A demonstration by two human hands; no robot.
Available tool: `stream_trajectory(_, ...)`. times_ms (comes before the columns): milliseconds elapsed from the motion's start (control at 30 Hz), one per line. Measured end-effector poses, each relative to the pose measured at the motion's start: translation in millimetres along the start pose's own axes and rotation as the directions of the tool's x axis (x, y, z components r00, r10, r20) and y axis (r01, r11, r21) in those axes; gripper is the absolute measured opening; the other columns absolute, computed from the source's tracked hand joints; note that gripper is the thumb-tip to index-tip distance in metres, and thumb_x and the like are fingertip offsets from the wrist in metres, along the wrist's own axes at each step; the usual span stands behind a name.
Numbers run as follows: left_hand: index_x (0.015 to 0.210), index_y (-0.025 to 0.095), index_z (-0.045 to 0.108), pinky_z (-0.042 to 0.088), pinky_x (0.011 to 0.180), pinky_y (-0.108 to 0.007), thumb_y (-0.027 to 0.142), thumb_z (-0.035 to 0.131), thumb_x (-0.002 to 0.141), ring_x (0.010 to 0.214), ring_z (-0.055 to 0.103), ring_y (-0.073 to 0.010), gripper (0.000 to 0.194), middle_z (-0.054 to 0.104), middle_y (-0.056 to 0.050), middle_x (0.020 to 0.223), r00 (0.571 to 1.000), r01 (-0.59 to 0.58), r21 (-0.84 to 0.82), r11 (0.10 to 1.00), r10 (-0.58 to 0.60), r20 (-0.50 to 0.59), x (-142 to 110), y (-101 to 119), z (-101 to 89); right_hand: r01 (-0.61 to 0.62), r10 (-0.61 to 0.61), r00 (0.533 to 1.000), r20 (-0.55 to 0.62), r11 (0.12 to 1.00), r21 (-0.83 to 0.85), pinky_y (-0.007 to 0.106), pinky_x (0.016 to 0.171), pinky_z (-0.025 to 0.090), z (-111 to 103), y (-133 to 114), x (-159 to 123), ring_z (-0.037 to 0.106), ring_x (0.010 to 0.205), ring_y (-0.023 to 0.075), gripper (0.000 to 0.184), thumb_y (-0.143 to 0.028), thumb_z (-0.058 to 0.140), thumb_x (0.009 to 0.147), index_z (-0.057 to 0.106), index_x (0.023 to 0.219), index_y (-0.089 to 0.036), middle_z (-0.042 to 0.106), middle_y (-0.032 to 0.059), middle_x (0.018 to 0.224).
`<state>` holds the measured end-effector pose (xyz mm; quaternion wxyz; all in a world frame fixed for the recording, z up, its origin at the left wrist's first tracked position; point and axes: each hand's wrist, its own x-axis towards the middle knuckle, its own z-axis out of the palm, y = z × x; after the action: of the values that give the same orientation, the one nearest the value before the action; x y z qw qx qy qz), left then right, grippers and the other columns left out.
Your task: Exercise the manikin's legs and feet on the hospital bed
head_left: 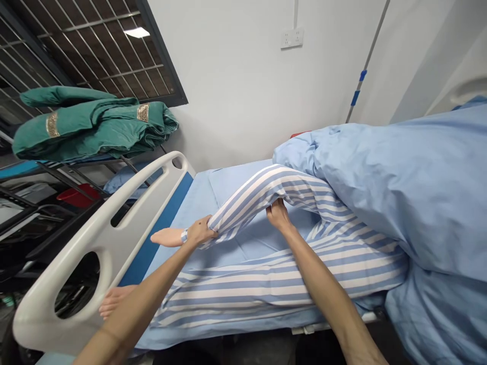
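Two legs in blue-and-white striped trousers lie on a bed; I cannot tell whether they are a person's or a manikin's. The farther leg (262, 186) is raised and bent at the knee. My left hand (200, 231) is wrapped round its lower end, just above a foot (166, 236) with a pale band at the ankle. Under the knee, my right hand (279, 215) is closed against the trouser cloth, its fingertips partly hidden. The nearer leg (243, 294) lies straight along the mattress, and my left forearm partly covers its bare foot (116, 299).
A cream footboard (104, 228) closes the bed's left end. On the right, a bulky blue quilt (365, 172) covers the upper body's place. Green folded padded cloth (99, 121) rests on a rack by the barred window (102, 40). A pole (357, 91) leans against the wall.
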<state>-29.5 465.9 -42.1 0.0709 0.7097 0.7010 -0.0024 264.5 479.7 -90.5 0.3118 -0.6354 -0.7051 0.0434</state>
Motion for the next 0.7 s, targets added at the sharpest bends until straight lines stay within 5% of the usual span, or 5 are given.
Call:
stream_trajectory(367,0.111,0.025,0.055,0.045,0.071,-0.027,0.032,0.063,0.063,0.094,0.062,-0.0229,0.049,0.068,-0.002,0.101,0.999,0.051,-0.212,0.976,-0.049,0.015,-1,44,62.6,0.073,-0.078,0.996,-0.034,0.988,-0.140,0.047,0.101,0.033,1,8,-2,0.045,0.113,0.0348,0.047,-0.013,0.043,0.078,0.050,0.123,-0.001,0.055,0.0234,0.116)
stream_trajectory(533,0.109,0.026,0.055,0.044,0.070,-0.027,0.033,0.062,0.062,0.093,0.061,-0.0231,0.048,0.067,-0.002,0.100,1.000,0.030,-0.232,0.972,-0.028,0.012,1,40,67.4,0.064,-0.069,0.997,-0.029,0.987,-0.150,0.044,0.102,0.033,0,7,-2,0.043,0.115,0.0337,0.048,-0.014,0.043,0.079,0.048,0.124,0.002,0.054,0.0235,0.119)
stream_trajectory(700,0.109,0.027,0.056,0.044,0.067,-0.027,0.034,0.062,0.061,0.094,0.061,-0.0234,0.049,0.067,-0.001,0.098,1.000,0.027,-0.184,0.982,-0.024,0.018,-1,26,52.4,0.039,-0.033,0.999,0.035,0.985,-0.170,0.041,0.095,0.038,-5,6,-3,0.051,0.103,0.0306,0.035,-0.012,0.041,0.081,0.058,0.111,-0.003,0.060,0.0205,0.105)
